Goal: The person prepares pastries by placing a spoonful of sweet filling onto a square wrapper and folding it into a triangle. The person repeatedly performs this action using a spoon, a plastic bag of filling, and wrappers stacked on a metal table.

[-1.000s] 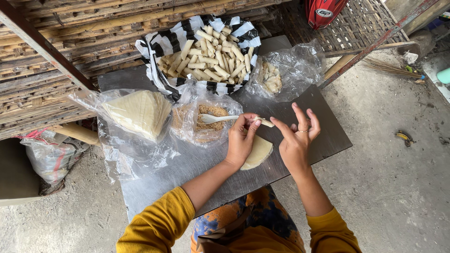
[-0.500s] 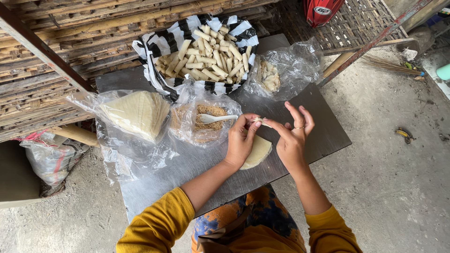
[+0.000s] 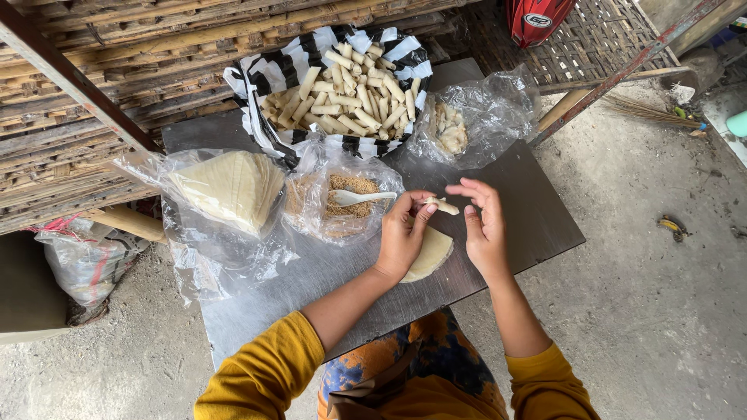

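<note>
Bamboo slats and woven matting close off the back of a concrete yard, where one low grey table (image 3: 537, 225) stands. Off its left edge, on the ground, sits one tied plastic sack (image 3: 82, 260).

On the table's left half lies one clear bag (image 3: 226, 190) holding a stack of pale triangular wrappers. Just beside it, toward the middle, one open clear bag of brown crumbly filling (image 3: 346, 206) has one white spoon (image 3: 359, 197) resting in it, handle pointing right. Behind these, at the far edge, one bowl lined with black-and-white striped plastic (image 3: 268, 78) is heaped with pale finished rolls, too many to count surely. To its right, near the far right corner, one more clear bag (image 3: 475, 117) holds a small clump of pale pieces. That makes three clear bags.

At the near middle of the table, the left hand (image 3: 401, 237) and right hand (image 3: 484, 229) meet. Both pinch one small pale roll (image 3: 442, 205) between thumbs and fingertips, lifted a little above the table; the right hand's other fingers are spread loosely. One round wrapper (image 3: 433, 253) lies flat on the table under and between the hands. Both sleeves are mustard yellow.

On the concrete off the right edge lies one yellowish scrap (image 3: 671, 225).
</note>
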